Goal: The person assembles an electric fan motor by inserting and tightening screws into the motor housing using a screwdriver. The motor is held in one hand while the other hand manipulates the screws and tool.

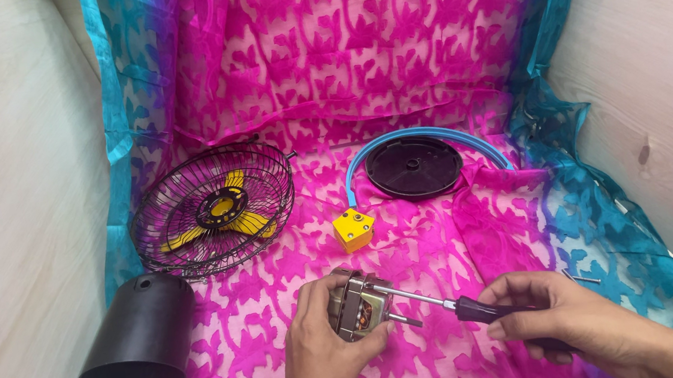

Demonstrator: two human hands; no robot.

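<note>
Motor (pixel 358 306) gripped in left hand (pixel 320 347); screwdriver (pixel 465 308) in closed right hand (pixel 563 319), tip against it

A fan cage (pixel 214 211) lies left on the cloth (pixel 388 52), a cone housing (pixel 141 334) before it. A round plate (pixel 413 167) sits right, a small block (pixel 354 230) between them.

Pink cloth (pixel 389 61) with darker pink leaf pattern and teal borders; above the left grip (pixel 323 351), a yellow cube (pixel 354 230); silver, coppery motor (pixel 358 306) inside it; dark-handled screwdriver (pixel 465 309) in the right grip (pixel 557 320); black cage (pixel 214 209), yellow blades (pixel 247 221); black cone (pixel 141 334); black disc (pixel 413 167), blue ring (pixel 433 131).
</note>
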